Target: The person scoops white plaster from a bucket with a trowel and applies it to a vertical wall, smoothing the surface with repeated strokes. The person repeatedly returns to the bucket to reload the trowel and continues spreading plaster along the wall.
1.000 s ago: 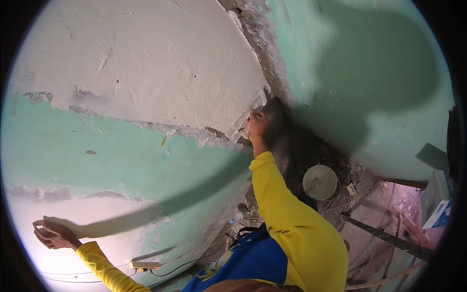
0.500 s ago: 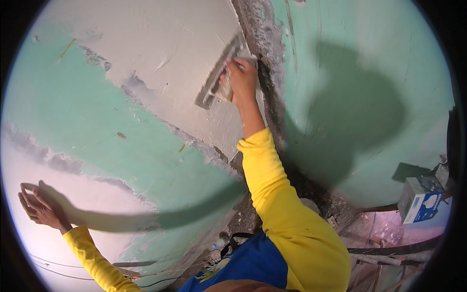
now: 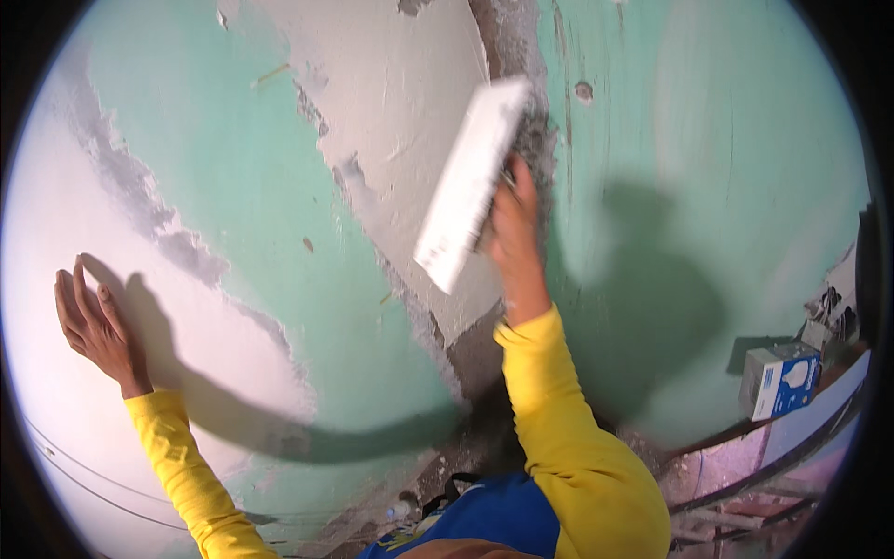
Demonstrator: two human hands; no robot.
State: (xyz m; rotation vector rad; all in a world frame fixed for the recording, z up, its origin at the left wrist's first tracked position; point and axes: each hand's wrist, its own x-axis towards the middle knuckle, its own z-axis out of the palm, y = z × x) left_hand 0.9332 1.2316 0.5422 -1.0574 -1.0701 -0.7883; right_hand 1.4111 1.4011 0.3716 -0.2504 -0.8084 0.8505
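Observation:
My right hand [image 3: 518,222] grips a plastering trowel [image 3: 473,186] by its handle, which is mostly hidden behind the blade. The long flat blade is tilted so that its pale, smeared face shows, blurred by motion. It is in front of a strip of wet off-white plaster [image 3: 391,121] beside the wall corner. At the far left, my left hand [image 3: 100,328] has its fingers spread against or close to a whitish patch of the wall [image 3: 200,345], holding nothing. Between the two hands runs a green painted band [image 3: 279,214] with ragged grey edges.
Bare rough masonry [image 3: 521,47] lines the corner. Beyond it stands a green wall [image 3: 670,140] carrying my shadow. A blue and white box [image 3: 782,380] sits at the lower right, near dark curved bars [image 3: 773,456]. Thin cables [image 3: 102,508] cross the lower left.
The trowel has turned from lying against the plaster to showing its pale face, and my right hand has shifted right and down. My left hand has moved up. The view has shifted too.

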